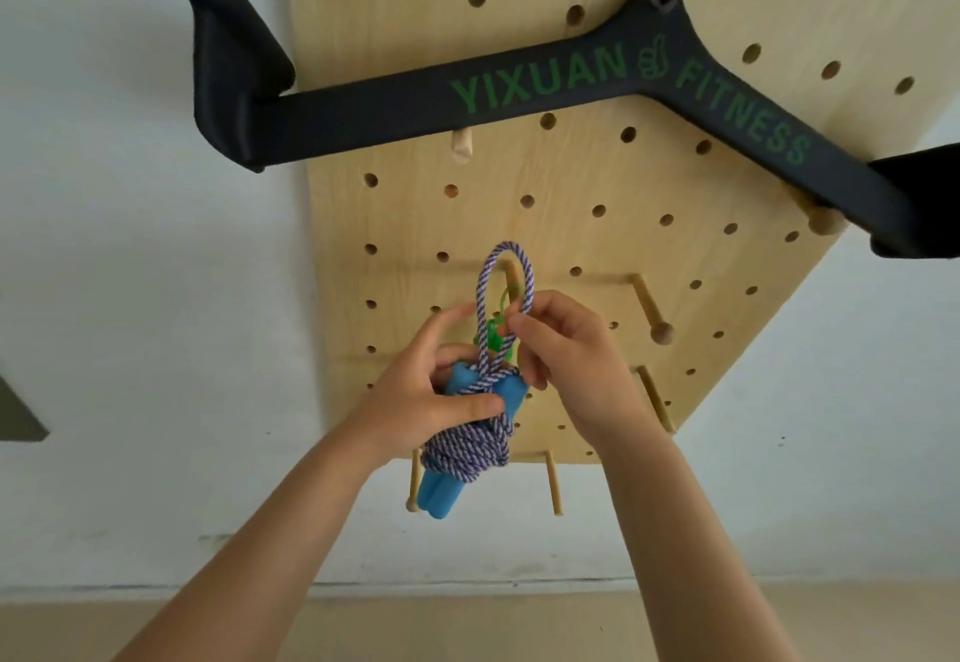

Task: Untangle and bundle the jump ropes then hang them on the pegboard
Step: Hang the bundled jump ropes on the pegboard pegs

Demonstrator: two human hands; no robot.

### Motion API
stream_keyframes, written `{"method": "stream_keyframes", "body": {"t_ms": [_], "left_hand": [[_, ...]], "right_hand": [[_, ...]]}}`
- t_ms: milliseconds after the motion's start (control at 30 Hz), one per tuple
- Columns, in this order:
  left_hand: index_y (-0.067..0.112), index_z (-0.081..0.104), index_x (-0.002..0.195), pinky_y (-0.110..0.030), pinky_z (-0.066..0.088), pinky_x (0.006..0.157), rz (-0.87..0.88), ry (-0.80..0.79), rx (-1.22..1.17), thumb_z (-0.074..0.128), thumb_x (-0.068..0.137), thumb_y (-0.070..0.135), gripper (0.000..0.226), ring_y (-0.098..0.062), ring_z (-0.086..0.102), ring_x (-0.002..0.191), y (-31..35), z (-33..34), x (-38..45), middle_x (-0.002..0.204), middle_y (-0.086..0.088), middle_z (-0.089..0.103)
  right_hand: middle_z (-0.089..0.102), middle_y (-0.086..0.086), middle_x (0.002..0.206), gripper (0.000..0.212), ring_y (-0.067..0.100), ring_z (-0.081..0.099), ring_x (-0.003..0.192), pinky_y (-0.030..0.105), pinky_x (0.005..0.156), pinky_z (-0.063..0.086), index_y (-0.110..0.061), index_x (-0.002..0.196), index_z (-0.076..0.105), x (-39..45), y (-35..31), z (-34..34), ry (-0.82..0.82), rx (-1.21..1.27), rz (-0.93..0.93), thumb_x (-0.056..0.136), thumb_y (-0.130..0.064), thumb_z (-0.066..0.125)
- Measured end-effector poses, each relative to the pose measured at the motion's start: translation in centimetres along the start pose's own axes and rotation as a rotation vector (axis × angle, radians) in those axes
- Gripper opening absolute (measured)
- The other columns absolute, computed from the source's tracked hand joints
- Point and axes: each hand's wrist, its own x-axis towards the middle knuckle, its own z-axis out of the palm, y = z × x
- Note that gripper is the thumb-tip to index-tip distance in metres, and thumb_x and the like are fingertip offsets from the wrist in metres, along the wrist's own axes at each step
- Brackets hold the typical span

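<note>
Left hand (441, 391) grips bundled jump rope (467, 443); right hand (566, 354) pinches its loop (506, 271) nr pegboard (649, 183) peg.

One head-worn camera looks up, close, at the pegboard (597, 401) on a white wall (130, 271)

We are looking at a plain white wall (130, 271) lying in soft even light, with a dark grey patch (18, 414) showing at its left edge and a tan floor (467, 630) meeting it below.
</note>
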Motion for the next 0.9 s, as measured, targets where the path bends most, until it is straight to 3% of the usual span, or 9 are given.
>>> {"method": "stream_keyframes", "body": {"t_ms": [133,233,333,433,533,633,900], "left_hand": [[0.031,0.075,0.103,-0.033,0.053,0.086,-0.041,0.026,0.014,0.084,0.064,0.038,0.041,-0.018,0.072,0.098,0.5,-0.1,0.7,0.102,-0.002,0.077],[0.026,0.080,0.083,-0.024,0.053,0.078,0.030,0.071,-0.006,0.087,0.069,0.038,0.020,-0.011,0.072,0.083,1.4,0.1,1.4,0.085,-0.001,0.077],[0.025,0.078,0.073,-0.022,0.054,0.066,0.019,0.127,-0.016,0.078,0.068,0.040,0.016,-0.010,0.070,0.072,2.0,0.2,1.9,0.076,-0.003,0.076],[0.030,0.076,0.072,-0.031,0.052,0.065,-0.013,0.136,0.052,0.077,0.070,0.045,0.015,-0.015,0.063,0.067,1.7,0.4,2.5,0.068,0.000,0.072],[0.028,0.076,0.076,-0.026,0.051,0.058,-0.040,0.223,0.064,0.076,0.086,0.026,0.010,-0.008,0.062,0.061,0.9,0.5,3.7,0.065,0.005,0.069],[0.024,0.074,0.083,-0.024,0.057,0.062,-0.054,0.297,0.086,0.075,0.088,0.022,0.006,-0.005,0.067,0.067,0.3,0.7,5.5,0.069,0.005,0.073],[0.009,0.070,0.087,-0.024,0.059,0.067,-0.121,0.353,-0.048,0.074,0.088,0.010,0.004,-0.013,0.074,0.076,-0.5,1.0,8.4,0.081,-0.002,0.074]], "right_hand": [[0.064,0.007,0.073,0.021,0.015,0.045,0.047,0.021,0.046,0.038,-0.009,0.087,0.063,-0.3,0.2,-0.3,-0.107,0.030,-0.062,0.102,-0.015,0.051],[0.063,0.008,0.070,0.023,0.015,0.043,0.047,0.021,0.046,0.037,-0.012,0.084,0.065,-0.6,0.8,-0.8,-0.142,-0.021,-0.077,0.102,-0.020,0.052],[0.062,-0.005,0.067,0.013,0.011,0.046,0.048,0.021,0.048,0.038,-0.015,0.087,0.066,-0.5,1.5,-1.6,-0.065,-0.099,-0.062,0.098,-0.021,0.060],[0.055,-0.007,0.071,0.012,0.005,0.045,0.054,0.018,0.055,0.037,-0.027,0.082,0.067,0.2,2.2,-2.3,0.042,-0.219,-0.083,0.094,-0.024,0.065],[0.046,-0.002,0.056,0.014,0.014,0.039,0.050,0.026,0.048,0.033,-0.030,0.083,0.066,1.3,3.0,-2.8,0.104,-0.282,-0.069,0.096,-0.027,0.062],[0.054,-0.001,0.049,0.015,0.017,0.046,0.044,0.028,0.042,0.037,-0.029,0.086,0.063,2.5,3.8,-2.8,0.131,-0.276,-0.015,0.099,-0.028,0.057],[0.073,0.001,0.068,0.013,0.016,0.067,0.057,0.027,0.050,0.050,-0.016,0.090,0.064,5.3,4.8,-2.8,0.087,-0.164,0.102,0.099,-0.023,0.058]]}}
